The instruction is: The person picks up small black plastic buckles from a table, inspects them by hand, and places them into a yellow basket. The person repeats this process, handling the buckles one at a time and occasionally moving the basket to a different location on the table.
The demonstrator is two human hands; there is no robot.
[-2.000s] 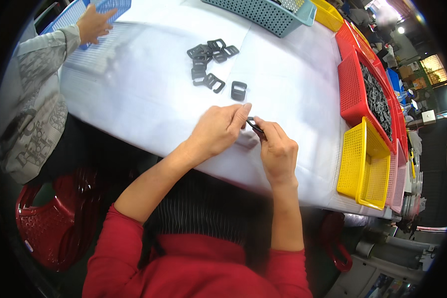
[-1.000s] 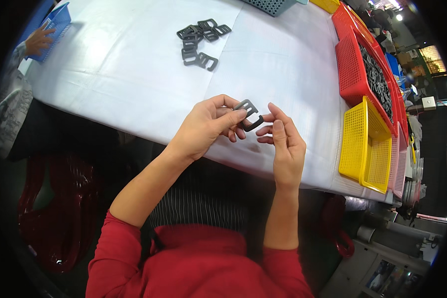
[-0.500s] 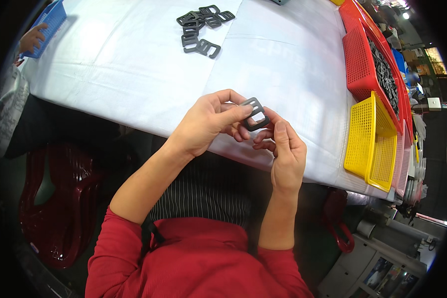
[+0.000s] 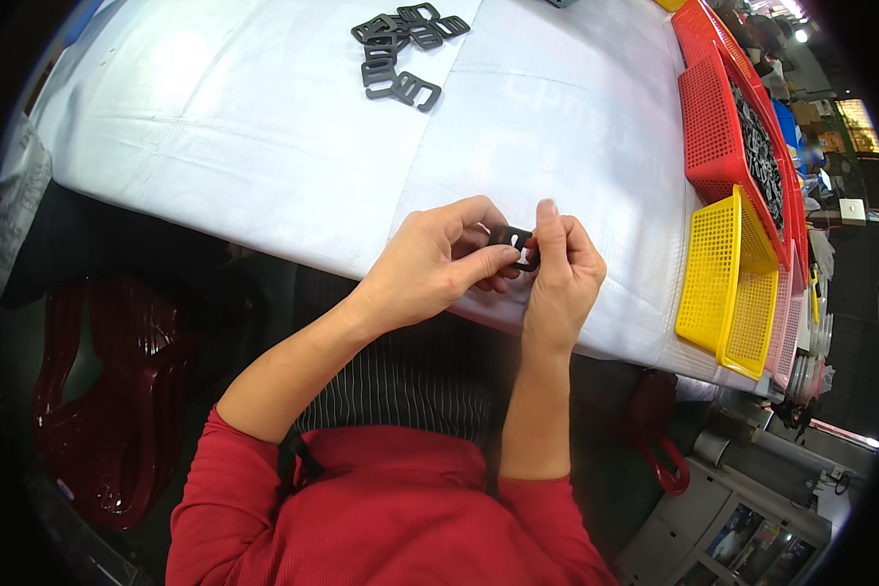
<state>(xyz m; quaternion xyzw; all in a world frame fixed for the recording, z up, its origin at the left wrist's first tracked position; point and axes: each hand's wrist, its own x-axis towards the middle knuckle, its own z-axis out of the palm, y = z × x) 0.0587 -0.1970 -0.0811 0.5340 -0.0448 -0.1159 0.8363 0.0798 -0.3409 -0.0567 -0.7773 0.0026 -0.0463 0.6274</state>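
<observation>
A white-covered tabletop (image 4: 264, 166) spreads across the upper half of the frame. A glossy dark red chair (image 4: 132, 464) stands at the lower left. Toward the upper right, a red basket (image 4: 708, 127) holds many small dark pieces; just below it is a yellow basket (image 4: 705, 278). Near frame centre, the left hand (image 4: 439, 256) reaches in with its thumb pressed toward its fingers, and the right hand (image 4: 566, 269) faces it, thumb upright, fingers curled. A loose cluster of black buckles (image 4: 389, 41) lies at the upper centre. Between the hands, a single buckle (image 4: 505, 233) is pinched by the left fingers; whether the right fingers grip its right end, I cannot tell.
</observation>
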